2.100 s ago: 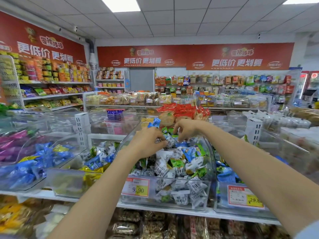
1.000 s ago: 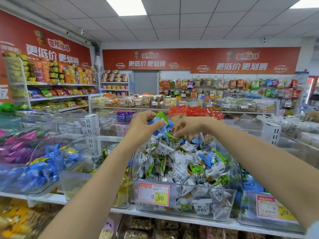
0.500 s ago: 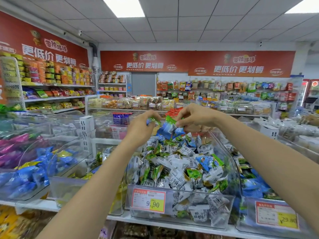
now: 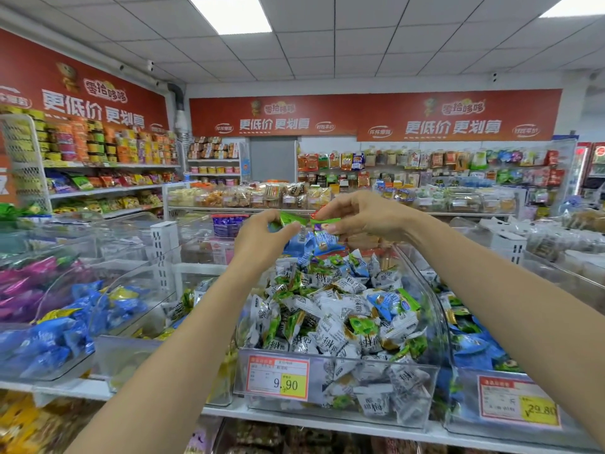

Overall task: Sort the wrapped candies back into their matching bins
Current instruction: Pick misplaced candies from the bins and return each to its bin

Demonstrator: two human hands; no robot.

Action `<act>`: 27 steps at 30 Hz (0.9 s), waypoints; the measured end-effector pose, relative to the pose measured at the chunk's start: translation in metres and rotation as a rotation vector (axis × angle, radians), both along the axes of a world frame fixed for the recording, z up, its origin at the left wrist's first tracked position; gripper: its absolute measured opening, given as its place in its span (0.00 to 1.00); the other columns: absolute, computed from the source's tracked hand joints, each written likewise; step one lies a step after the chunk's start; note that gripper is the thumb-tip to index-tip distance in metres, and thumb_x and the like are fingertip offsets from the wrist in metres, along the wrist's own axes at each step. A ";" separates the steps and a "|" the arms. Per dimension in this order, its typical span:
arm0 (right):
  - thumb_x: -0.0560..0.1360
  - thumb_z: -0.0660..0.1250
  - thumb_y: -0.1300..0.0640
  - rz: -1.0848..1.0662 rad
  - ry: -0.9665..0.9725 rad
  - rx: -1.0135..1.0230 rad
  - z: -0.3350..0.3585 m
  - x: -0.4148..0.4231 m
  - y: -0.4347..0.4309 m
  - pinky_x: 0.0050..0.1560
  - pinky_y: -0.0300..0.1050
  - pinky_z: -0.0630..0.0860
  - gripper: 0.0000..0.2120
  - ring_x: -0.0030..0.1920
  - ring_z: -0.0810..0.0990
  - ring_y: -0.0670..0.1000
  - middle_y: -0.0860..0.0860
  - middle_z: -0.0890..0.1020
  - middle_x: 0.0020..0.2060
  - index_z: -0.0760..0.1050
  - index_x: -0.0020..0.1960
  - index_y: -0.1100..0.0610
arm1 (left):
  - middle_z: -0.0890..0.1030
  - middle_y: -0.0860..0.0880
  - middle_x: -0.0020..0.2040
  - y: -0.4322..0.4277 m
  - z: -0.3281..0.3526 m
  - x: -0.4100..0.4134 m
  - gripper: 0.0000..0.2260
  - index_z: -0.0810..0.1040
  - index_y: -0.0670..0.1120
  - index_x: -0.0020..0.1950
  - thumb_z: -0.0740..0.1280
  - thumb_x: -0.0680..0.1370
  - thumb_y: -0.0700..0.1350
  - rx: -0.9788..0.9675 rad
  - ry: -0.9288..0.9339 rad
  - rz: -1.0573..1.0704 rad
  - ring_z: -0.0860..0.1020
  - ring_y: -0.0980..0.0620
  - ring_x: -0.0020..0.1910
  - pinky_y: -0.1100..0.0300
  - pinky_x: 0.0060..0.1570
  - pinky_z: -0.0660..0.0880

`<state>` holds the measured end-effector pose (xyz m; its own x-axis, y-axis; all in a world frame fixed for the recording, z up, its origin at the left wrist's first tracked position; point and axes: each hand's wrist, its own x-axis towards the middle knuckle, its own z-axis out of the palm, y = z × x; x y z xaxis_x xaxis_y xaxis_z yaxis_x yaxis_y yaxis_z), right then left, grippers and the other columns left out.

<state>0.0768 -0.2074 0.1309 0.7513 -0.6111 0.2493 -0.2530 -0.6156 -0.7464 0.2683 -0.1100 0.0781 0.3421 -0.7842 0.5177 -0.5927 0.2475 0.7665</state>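
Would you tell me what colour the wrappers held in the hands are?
The wrappers are blue with green ends; the head view shows them best.

White candies (image 4: 340,309) with black script and green ends; blue candies (image 4: 304,245); yellow price tag (image 4: 278,378).

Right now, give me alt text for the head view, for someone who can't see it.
Two hands hold blue-and-green wrapped candies above a clear bin heaped with white and green candies, price tag 9.90. The left hand grips several, the right hand pinches one.
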 end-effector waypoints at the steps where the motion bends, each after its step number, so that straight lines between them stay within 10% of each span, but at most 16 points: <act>1: 0.73 0.71 0.64 0.040 0.000 0.027 -0.001 0.003 0.002 0.49 0.40 0.80 0.14 0.46 0.83 0.45 0.49 0.83 0.50 0.79 0.59 0.58 | 0.77 0.46 0.37 -0.002 -0.001 0.001 0.14 0.73 0.46 0.39 0.68 0.76 0.54 0.005 -0.027 0.030 0.74 0.45 0.39 0.54 0.41 0.68; 11: 0.73 0.71 0.66 0.036 -0.090 0.050 -0.010 0.018 0.002 0.43 0.38 0.80 0.10 0.44 0.83 0.50 0.59 0.80 0.48 0.76 0.53 0.60 | 0.77 0.45 0.60 0.006 -0.004 -0.008 0.26 0.75 0.44 0.62 0.77 0.69 0.53 0.069 0.267 -0.223 0.84 0.47 0.48 0.54 0.42 0.83; 18: 0.71 0.73 0.64 0.131 -0.090 0.113 -0.009 0.027 -0.005 0.51 0.48 0.81 0.12 0.47 0.84 0.56 0.59 0.81 0.47 0.77 0.53 0.61 | 0.82 0.44 0.51 0.002 -0.004 0.002 0.13 0.79 0.45 0.49 0.78 0.69 0.39 -0.006 0.316 -0.235 0.85 0.46 0.42 0.54 0.39 0.82; 23: 0.74 0.69 0.47 0.110 -0.046 0.182 -0.007 0.036 -0.019 0.57 0.52 0.79 0.18 0.52 0.84 0.56 0.53 0.82 0.56 0.78 0.58 0.59 | 0.77 0.39 0.61 -0.003 -0.008 0.014 0.21 0.78 0.43 0.56 0.80 0.66 0.40 -0.025 0.424 -0.157 0.85 0.42 0.46 0.57 0.36 0.81; 27: 0.78 0.65 0.51 -0.063 0.320 -0.088 -0.020 0.045 -0.041 0.53 0.48 0.80 0.14 0.46 0.83 0.51 0.57 0.83 0.50 0.77 0.57 0.59 | 0.80 0.41 0.58 0.001 -0.004 0.020 0.19 0.77 0.43 0.54 0.79 0.67 0.40 -0.036 0.428 -0.122 0.85 0.44 0.43 0.58 0.35 0.81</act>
